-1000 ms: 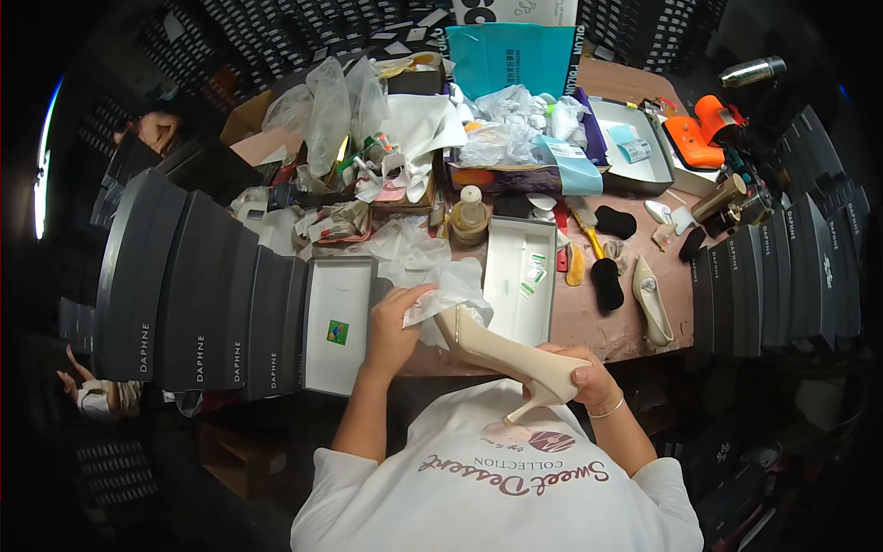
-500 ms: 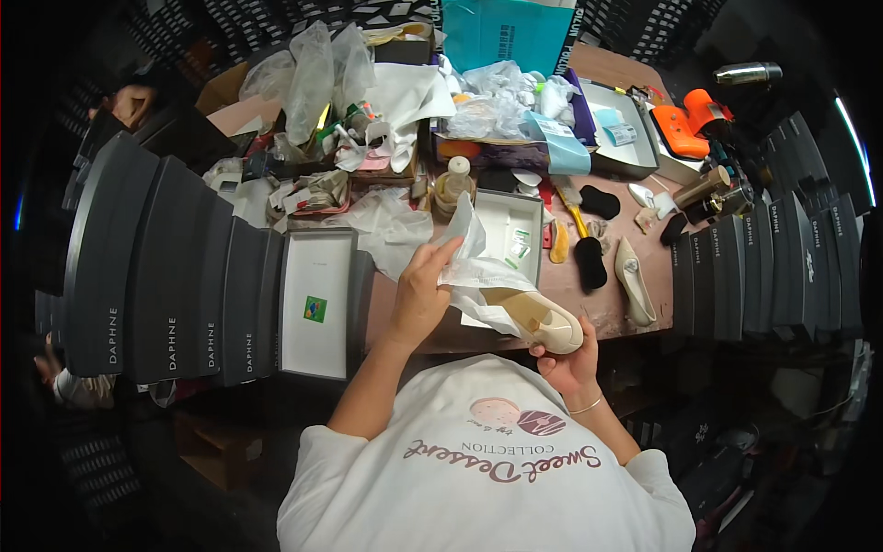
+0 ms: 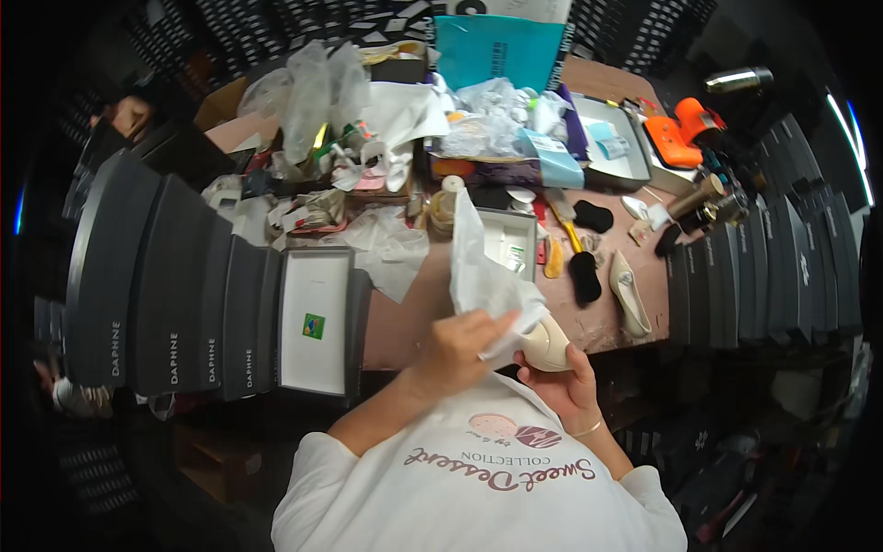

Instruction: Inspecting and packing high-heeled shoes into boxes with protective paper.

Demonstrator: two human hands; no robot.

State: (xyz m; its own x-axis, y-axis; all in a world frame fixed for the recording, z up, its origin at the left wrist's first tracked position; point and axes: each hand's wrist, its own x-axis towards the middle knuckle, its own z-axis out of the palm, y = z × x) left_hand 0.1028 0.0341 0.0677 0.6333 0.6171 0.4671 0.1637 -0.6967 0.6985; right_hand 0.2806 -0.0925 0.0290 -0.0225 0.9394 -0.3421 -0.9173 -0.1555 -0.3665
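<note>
Shoes (image 3: 546, 348): we count two, one centre-right, other clamped in our right hand (image 3: 568, 391); left hand (image 3: 463, 350), grip unclear, on one tissue sheet (image 3: 492, 276) now covering more shoe.

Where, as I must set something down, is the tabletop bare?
Bare tabletop: between the left white-lined box and left hand, in front of the crumpled paper; a smaller patch between right hand and the unheld pale shoe. Crowded: the back, with plastic bags and purple box.
</note>
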